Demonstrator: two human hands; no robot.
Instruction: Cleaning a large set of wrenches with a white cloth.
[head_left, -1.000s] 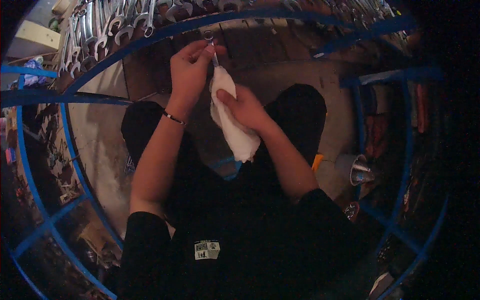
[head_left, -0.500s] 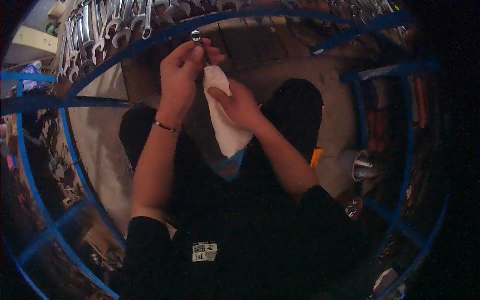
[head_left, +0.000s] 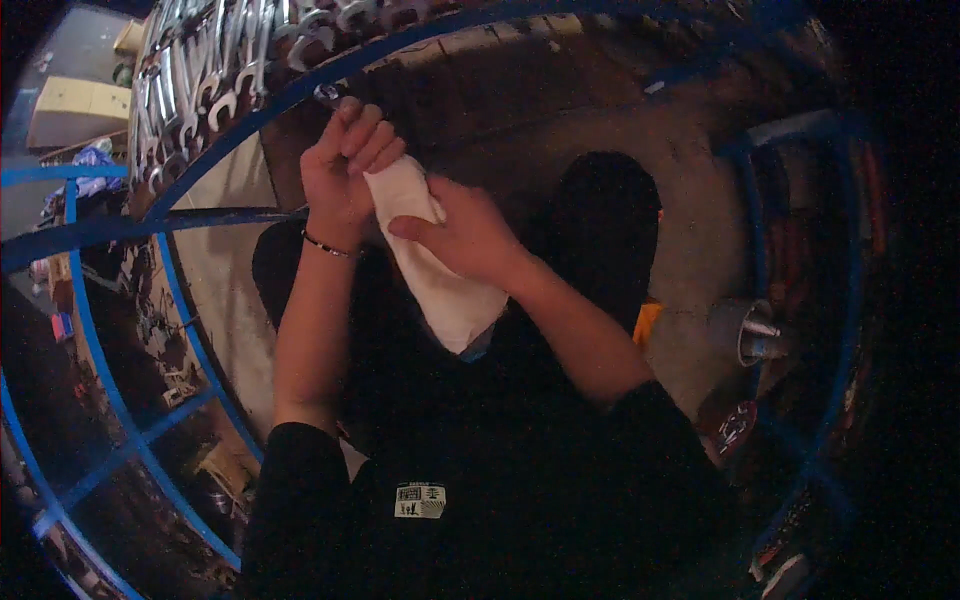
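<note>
A slim metal tool (head_left: 328, 94) with a shiny rounded end sticks up past the fingers of my left hand (head_left: 350, 160). That hand is closed round it, palm side partly turned to me. My right hand (head_left: 465, 235) grips a white cloth (head_left: 445, 290), thumb lying across its front. The cloth's top end touches the left fingers and covers whatever part of the tool lies below. Its lower end hangs between my knees, with a bit of blue (head_left: 479, 346) showing beneath. The tool's exact kind is too blurred to tell.
Many wrenches (head_left: 222, 75) lie in rows on a blue-framed rack (head_left: 300, 88) at the far left. Blue metal shelf frames stand at left (head_left: 100, 360) and right (head_left: 855, 260). A metal can (head_left: 757, 332) with tools sits at right, near an orange thing (head_left: 647, 322).
Both hands have shifted left and a little down with the tool and cloth. My left fingers have curled round the tool, and its shiny end now tilts to the left.
</note>
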